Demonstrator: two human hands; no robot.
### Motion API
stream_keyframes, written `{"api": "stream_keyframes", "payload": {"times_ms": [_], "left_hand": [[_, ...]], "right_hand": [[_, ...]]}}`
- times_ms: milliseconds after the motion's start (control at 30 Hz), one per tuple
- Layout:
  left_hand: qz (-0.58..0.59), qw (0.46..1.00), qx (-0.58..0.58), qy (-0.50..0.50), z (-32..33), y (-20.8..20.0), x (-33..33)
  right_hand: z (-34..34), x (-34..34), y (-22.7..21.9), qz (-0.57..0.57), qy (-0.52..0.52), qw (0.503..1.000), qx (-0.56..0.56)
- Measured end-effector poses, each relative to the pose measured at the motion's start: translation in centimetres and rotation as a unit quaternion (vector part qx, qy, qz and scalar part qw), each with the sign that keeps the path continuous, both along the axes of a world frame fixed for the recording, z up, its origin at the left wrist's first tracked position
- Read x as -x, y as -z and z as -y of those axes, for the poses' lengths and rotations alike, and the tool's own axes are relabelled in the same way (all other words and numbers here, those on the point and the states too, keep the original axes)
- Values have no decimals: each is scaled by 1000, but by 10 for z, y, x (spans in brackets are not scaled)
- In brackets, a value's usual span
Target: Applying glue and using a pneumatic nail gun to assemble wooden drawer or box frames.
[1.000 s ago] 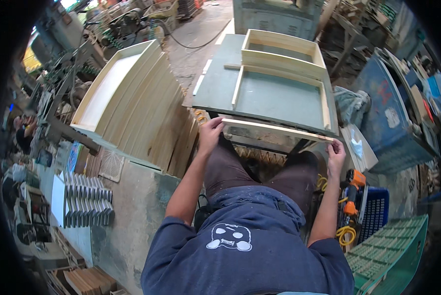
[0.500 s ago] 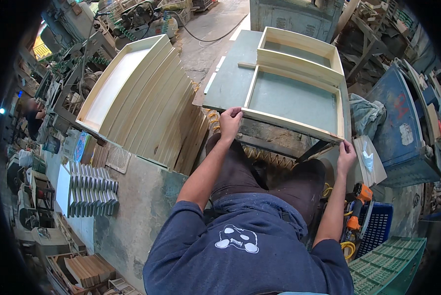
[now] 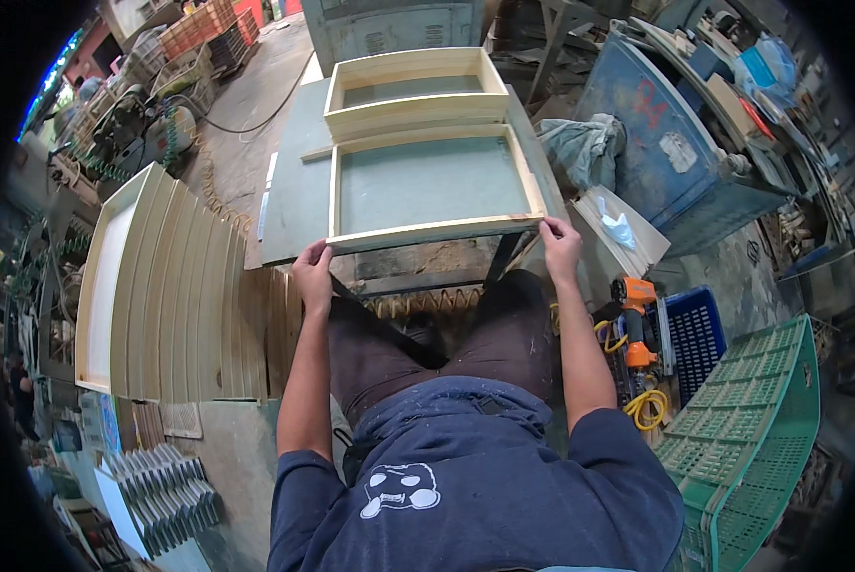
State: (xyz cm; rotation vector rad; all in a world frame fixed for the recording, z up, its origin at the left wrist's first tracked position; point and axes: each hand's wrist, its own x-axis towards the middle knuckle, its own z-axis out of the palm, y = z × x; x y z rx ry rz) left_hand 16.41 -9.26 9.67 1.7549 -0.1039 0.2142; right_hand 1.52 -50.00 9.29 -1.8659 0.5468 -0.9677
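A rectangular frame of pale wood (image 3: 437, 231) lies on the grey-green tabletop (image 3: 294, 205), its near rail along the table's front edge. Fingers of my left hand (image 3: 312, 275) pinch the left front corner. At the right front corner, my right hand (image 3: 561, 250) grips the same rail between thumb and fingers. Behind it, a second, deeper wooden frame (image 3: 418, 115) rests against the first one's far rail. A short wooden strip (image 3: 317, 154) sticks out to the left where the two frames meet.
Several wooden trays (image 3: 194, 296) stand stacked at my left. On my right are an orange nail gun (image 3: 634, 292) with a yellow hose (image 3: 646, 410), a blue crate (image 3: 696, 327), a green crate (image 3: 744, 410) and a blue metal cabinet (image 3: 628, 172). A cloth (image 3: 582, 148) hangs beside the table.
My head has turned, so the view has shifted and the table now sits further left in it. Both hands stay at the frame's front corners.
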Motion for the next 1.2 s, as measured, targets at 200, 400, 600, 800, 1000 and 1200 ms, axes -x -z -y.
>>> {"api": "stream_keyframes", "payload": {"times_ms": [200,400,600,800,1000,1200], "left_hand": [[7,1000,24,7,0,5,-1],[10,1000,11,3,-3,10,-4],[1,1000,17,5,0,6,-4],[-3,1000,-11,-1,-7,12,-6],[2,1000,17,2,-2,7,-1],[-4,998,50,24,7,9,-1]], "right_hand": [[-3,4,-4,-19,6,1000,-3],[-4,1,-9,-15,-4,1000,-1],[2,-2,-7,-9,-9,1000,15],[-17,1,-20,15,27,1000,1],[-138,-32,-94,8,-186,982,-10],[-217,-138,-64,-133,-338,922,135]]}}
